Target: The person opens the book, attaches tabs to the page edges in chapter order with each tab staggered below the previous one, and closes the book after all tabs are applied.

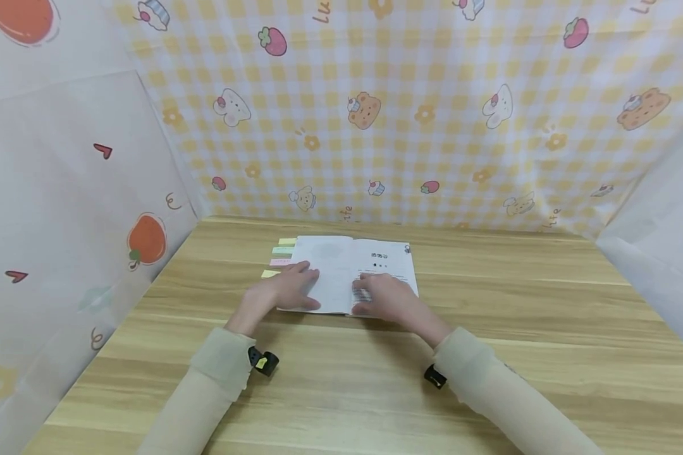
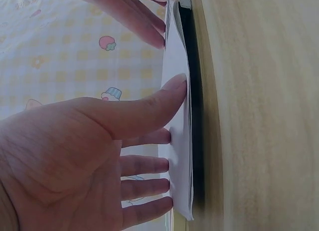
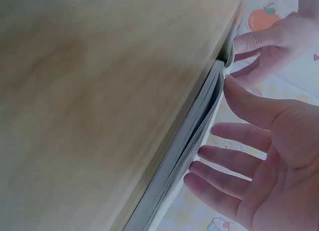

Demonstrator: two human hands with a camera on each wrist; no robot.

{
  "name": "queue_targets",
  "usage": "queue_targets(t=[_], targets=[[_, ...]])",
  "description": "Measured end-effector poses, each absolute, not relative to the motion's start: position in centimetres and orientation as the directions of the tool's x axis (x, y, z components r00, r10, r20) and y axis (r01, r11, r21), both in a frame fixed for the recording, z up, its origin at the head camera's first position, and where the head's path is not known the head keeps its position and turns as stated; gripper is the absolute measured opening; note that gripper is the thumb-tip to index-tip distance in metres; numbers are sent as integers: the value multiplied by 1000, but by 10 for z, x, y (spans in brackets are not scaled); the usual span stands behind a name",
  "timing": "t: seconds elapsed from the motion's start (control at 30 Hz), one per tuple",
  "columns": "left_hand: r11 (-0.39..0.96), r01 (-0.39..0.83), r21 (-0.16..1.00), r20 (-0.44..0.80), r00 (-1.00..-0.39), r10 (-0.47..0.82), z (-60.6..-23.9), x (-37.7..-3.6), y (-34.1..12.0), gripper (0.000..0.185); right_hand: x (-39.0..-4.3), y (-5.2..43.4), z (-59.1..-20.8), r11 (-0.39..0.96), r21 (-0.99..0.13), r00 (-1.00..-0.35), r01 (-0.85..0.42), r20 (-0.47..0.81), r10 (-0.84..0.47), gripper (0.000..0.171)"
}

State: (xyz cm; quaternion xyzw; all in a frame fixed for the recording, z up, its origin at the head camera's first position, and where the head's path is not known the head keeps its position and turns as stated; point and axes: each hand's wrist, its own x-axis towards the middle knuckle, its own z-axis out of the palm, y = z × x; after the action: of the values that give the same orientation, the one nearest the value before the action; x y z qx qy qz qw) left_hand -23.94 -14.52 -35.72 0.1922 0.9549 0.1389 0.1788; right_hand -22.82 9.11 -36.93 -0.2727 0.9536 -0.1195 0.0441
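Observation:
An open book (image 1: 334, 265) lies flat on the wooden table, its left page nearly blank and its right page printed with a heading and lines of text. My left hand (image 1: 289, 287) rests on the left page, fingertips and thumb touching the paper with the fingers spread. On the right page, my right hand (image 1: 384, 296) presses near the spine and covers part of the text. In the right wrist view, the thick page block (image 3: 174, 151) shows under the right hand's extended fingers. The left wrist view shows the thin left side (image 2: 179, 136) of the book under the left thumb.
Several coloured sticky tabs (image 1: 281, 251) stick out from the book's left edge. The wooden table (image 1: 518, 303) stretches to both sides. A yellow checked cloth (image 1: 421, 151) hangs behind it, and a white patterned sheet (image 1: 62, 208) hangs at the left.

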Motion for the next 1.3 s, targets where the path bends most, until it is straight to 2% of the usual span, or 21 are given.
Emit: queue_targets(t=[0.47, 1.07, 1.3], targets=[[876, 340, 341, -193, -887, 420, -357, -242, -145, 69, -232, 113, -365, 799, -319, -825, -510, -80, -559, 64], [851, 371, 371, -85, -899, 429, -361, -244, -145, 68, -233, 141, -372, 768, -367, -804, -526, -82, -589, 68], [846, 379, 374, -73, -898, 434, -359, -242, -143, 67, -234, 153, -374, 784, -387, -823, -485, -101, -559, 67]])
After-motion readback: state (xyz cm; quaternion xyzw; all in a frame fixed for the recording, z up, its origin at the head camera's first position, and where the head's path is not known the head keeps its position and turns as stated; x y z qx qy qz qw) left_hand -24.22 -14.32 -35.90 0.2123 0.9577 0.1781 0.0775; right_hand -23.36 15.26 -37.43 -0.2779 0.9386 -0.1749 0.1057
